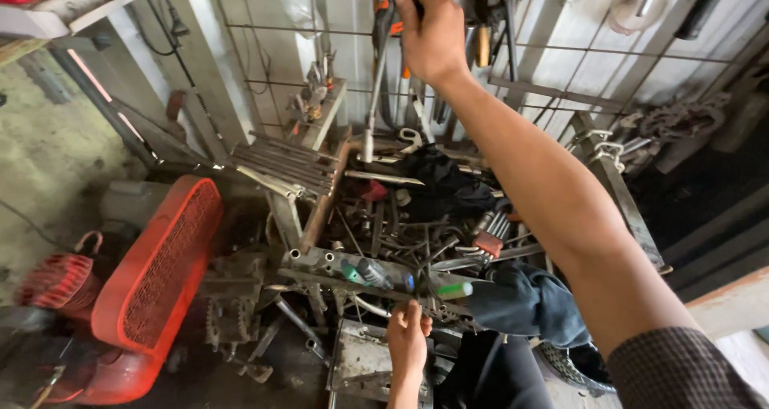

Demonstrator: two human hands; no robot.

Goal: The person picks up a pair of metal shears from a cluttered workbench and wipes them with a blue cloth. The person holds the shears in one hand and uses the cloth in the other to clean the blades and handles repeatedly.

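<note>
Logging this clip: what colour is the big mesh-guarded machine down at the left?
Red-orange; the mesh-guarded machine shows best in the head view, lower left.

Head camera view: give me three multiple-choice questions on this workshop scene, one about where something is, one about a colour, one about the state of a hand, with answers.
1. Where is the right hand?
A. Raised at the wire tool rack on the wall
B. Resting on the floor
C. On the compressor

2. What colour is the compressor's belt guard at lower left?
A. Blue
B. Red-orange
C. White

3. What is the state of the left hand?
A. Hanging free, away from everything
B. Flat on the wall
C. Low, fingers at the edge of the perforated metal bar that holds the screwdrivers

Answers:
1 A: its grip is closed around an orange-handled tool hanging on the rack.
2 B: the meshed guard is plainly red-orange.
3 C: it reaches up to the cluttered rack's front edge.
</note>
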